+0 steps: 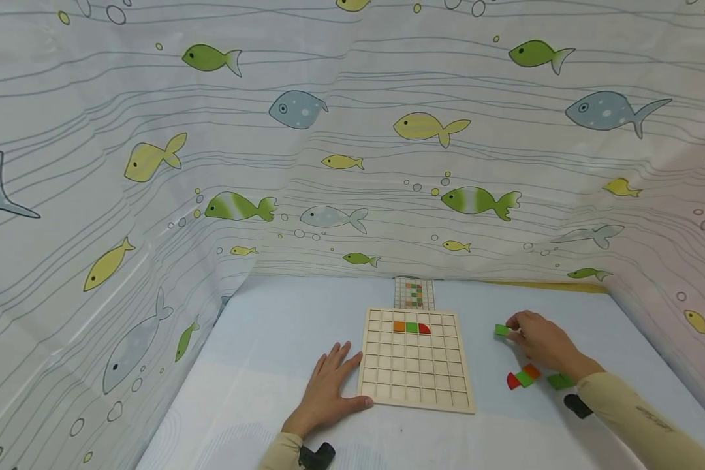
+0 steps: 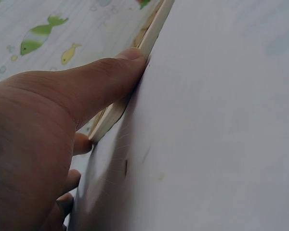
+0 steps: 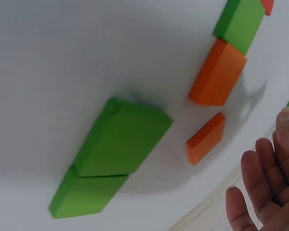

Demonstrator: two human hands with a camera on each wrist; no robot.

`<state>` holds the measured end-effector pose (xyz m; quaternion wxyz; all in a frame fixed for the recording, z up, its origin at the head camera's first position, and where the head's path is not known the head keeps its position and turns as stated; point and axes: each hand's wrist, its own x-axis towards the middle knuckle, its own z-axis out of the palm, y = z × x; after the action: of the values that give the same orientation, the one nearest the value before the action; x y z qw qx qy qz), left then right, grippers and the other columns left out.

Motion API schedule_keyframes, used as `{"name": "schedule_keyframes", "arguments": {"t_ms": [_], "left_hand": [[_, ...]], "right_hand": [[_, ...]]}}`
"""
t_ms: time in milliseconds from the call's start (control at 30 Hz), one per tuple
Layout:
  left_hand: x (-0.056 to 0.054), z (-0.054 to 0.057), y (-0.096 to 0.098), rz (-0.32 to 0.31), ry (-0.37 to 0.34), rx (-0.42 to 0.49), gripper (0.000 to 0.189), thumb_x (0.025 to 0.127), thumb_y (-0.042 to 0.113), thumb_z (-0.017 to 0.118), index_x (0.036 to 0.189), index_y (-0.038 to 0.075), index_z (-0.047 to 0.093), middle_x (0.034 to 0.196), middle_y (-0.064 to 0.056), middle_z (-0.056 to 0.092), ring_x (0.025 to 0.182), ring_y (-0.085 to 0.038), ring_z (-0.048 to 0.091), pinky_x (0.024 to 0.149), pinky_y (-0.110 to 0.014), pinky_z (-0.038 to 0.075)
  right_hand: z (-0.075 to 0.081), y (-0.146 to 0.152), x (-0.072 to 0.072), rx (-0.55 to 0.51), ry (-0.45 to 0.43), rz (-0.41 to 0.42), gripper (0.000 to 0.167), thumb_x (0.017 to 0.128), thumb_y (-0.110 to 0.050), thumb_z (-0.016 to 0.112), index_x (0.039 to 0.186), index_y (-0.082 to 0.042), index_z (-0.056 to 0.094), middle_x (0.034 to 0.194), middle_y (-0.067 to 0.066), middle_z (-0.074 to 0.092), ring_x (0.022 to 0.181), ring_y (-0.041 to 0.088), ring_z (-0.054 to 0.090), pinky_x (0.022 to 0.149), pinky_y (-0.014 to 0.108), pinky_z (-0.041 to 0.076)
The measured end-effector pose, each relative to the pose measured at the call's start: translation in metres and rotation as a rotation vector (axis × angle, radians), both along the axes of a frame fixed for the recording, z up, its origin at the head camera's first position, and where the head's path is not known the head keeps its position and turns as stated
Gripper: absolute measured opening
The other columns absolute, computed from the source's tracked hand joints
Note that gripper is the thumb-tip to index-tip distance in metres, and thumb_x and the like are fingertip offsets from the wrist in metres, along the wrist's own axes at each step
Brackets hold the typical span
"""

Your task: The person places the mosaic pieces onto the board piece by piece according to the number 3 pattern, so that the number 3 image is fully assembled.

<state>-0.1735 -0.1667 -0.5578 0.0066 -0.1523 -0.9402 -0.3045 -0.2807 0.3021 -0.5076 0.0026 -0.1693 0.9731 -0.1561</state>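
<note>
My left hand (image 1: 331, 385) lies with spread fingers at the lower left corner of a wooden grid board (image 1: 411, 378). Its thumb (image 2: 106, 79) presses on the board's near edge in the left wrist view. In the board's second row sit an orange tile (image 1: 399, 326), a green tile and a red quarter-round tile (image 1: 424, 328), side by side. To the right of the board, my right hand (image 1: 542, 339) pinches a green square tile (image 1: 501, 330) between thumb and fingers. Only a sliver of that tile shows by the thumb in the right wrist view.
Loose red, green and orange tiles (image 1: 524, 376) lie in a row below the right hand. More green tiles (image 3: 123, 139) and a separate orange tile (image 3: 206, 138) are under the right forearm. A pattern card (image 1: 414, 294) sits behind the board, before a fish-print curtain (image 1: 388, 189).
</note>
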Motion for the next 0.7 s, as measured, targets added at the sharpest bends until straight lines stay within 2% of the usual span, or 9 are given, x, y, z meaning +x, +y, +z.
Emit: {"name": "schedule_keyframes", "arguments": {"t_ms": [167, 500, 700], "left_hand": [[0.0, 0.0, 0.0, 0.002, 0.005, -0.001, 0.091, 0.085, 0.063, 0.078, 0.157, 0.014, 0.052, 0.172, -0.017, 0.034, 0.163, -0.043, 0.021, 0.131, -0.067, 0.016], [0.003, 0.003, 0.0, -0.001, 0.0, 0.022, 0.09, 0.085, 0.061, 0.078, 0.157, 0.013, 0.053, 0.171, -0.018, 0.035, 0.163, -0.044, 0.021, 0.131, -0.067, 0.015], [0.004, 0.002, -0.001, -0.012, 0.03, 0.045, 0.091, 0.084, 0.06, 0.08, 0.156, 0.012, 0.053, 0.171, -0.019, 0.036, 0.162, -0.046, 0.022, 0.13, -0.069, 0.017]], "right_hand": [[0.0, -0.015, -0.004, 0.003, 0.026, 0.009, 0.023, 0.096, -0.013, 0.078, 0.113, 0.0, 0.068, 0.106, 0.011, 0.071, 0.095, 0.027, 0.067, 0.084, 0.05, 0.063], [0.002, -0.049, -0.012, 0.003, -0.006, 0.052, 0.021, 0.097, -0.015, 0.078, 0.112, -0.004, 0.069, 0.107, 0.006, 0.071, 0.096, 0.023, 0.067, 0.082, 0.045, 0.062], [0.008, -0.067, -0.014, 0.009, 0.003, 0.097, 0.019, 0.097, -0.017, 0.078, 0.111, -0.006, 0.07, 0.104, 0.003, 0.07, 0.094, 0.019, 0.066, 0.08, 0.041, 0.06]]}}
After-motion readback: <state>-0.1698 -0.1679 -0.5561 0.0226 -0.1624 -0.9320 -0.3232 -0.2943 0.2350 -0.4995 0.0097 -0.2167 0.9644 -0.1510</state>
